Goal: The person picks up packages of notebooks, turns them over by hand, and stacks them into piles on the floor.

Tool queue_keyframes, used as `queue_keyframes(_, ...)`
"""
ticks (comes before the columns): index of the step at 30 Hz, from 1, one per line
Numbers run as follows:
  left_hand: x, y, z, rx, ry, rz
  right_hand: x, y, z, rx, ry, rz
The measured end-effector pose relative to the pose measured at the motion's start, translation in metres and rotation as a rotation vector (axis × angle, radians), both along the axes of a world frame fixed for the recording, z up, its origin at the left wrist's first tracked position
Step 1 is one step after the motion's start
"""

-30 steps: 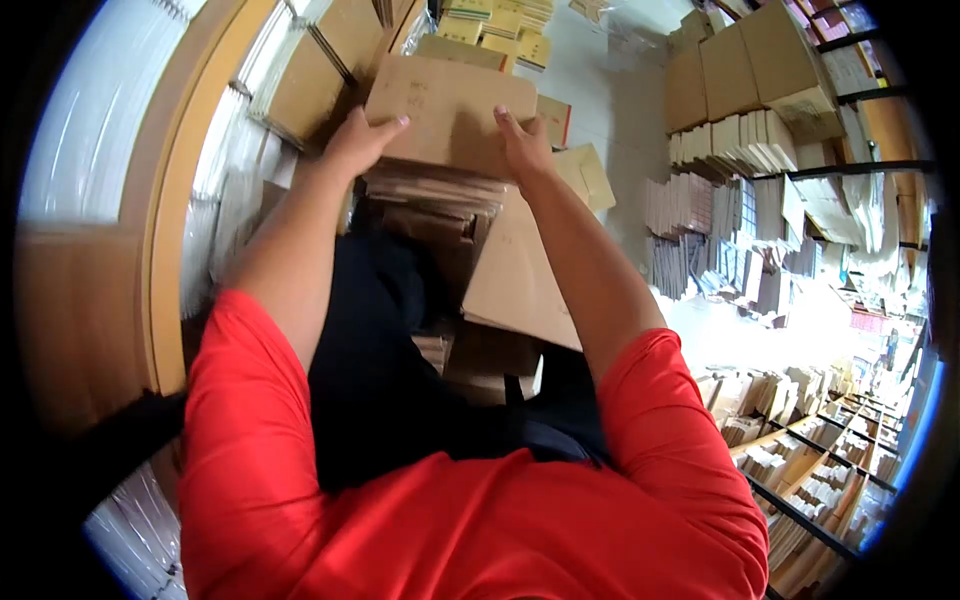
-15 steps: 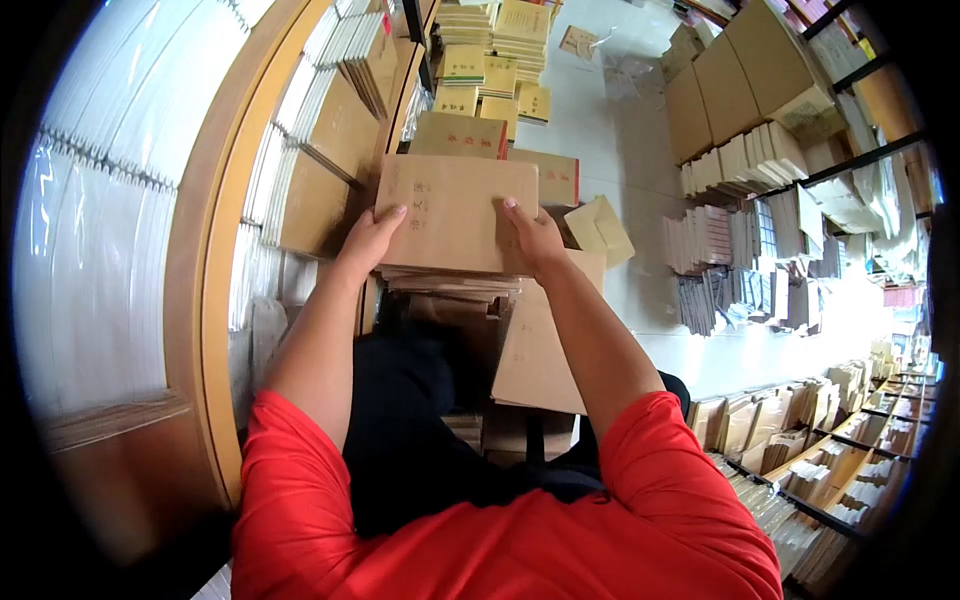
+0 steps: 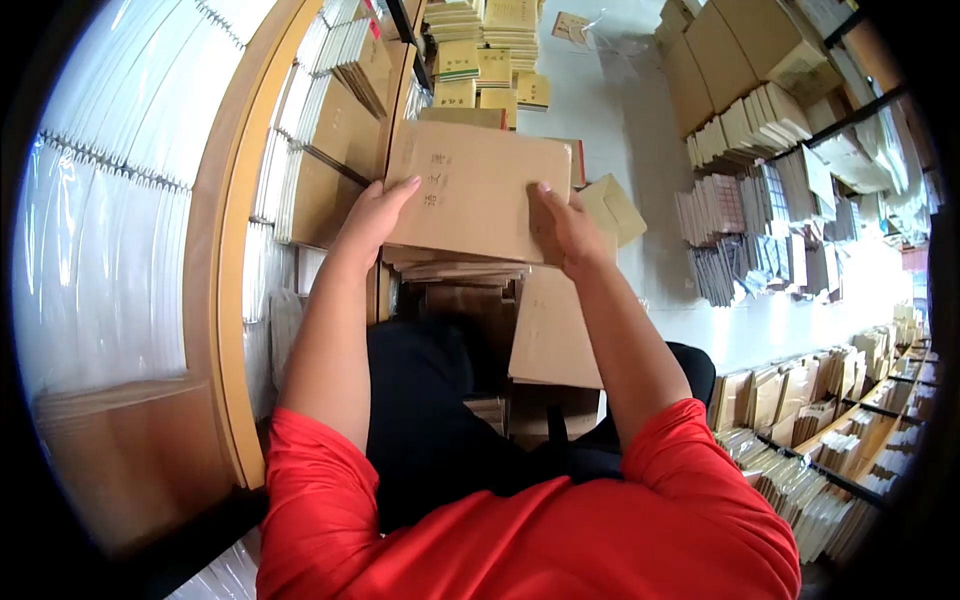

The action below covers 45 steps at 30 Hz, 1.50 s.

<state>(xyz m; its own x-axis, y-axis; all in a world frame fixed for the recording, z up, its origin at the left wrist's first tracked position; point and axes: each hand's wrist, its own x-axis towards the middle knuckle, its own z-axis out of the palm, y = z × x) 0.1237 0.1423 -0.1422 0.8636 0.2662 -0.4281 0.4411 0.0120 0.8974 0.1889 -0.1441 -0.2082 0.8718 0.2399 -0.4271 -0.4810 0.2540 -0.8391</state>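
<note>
A brown kraft-cover exercise book (image 3: 480, 185) with printed characters is between my two hands, slightly tilted, its right side swung out. My left hand (image 3: 376, 222) grips its left edge with the thumb on the cover. My right hand (image 3: 577, 230) holds the right edge the same way, thumb on top and fingers hidden beneath. Whether more than one book is in my grip I cannot tell. Just below lies a stack of brown books (image 3: 465, 272). Another brown exercise book (image 3: 555, 330) lies under my right forearm.
Shelves with notebooks (image 3: 335, 170) rise close on my left. Yellow booklets (image 3: 480, 65) are piled ahead, and a tan envelope (image 3: 612, 208) lies right of my hand. Cardboard boxes (image 3: 745, 55) and bundled books (image 3: 735, 240) stand across the tiled floor (image 3: 640, 130).
The held exercise book has shifted right and tilted, its right side moving outward with my right hand. My view has shifted slightly too.
</note>
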Motion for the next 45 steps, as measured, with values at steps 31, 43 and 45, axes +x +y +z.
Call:
queue_keyframes(31, -0.155, -0.225, -0.129, 0.546, 0.189, -0.266, -0.208, -0.221, -0.077, -0.856, -0.332, -0.017)
queue_keyframes(43, -0.153, -0.220, -0.137, 0.448, 0.144, -0.314, -0.216, -0.224, -0.068, -0.508, -0.010, -0.010)
queue_keyframes(45, -0.153, -0.222, -0.137, 0.472, 0.145, -0.290, -0.215, -0.223, -0.068, -0.538, -0.061, 0.001)
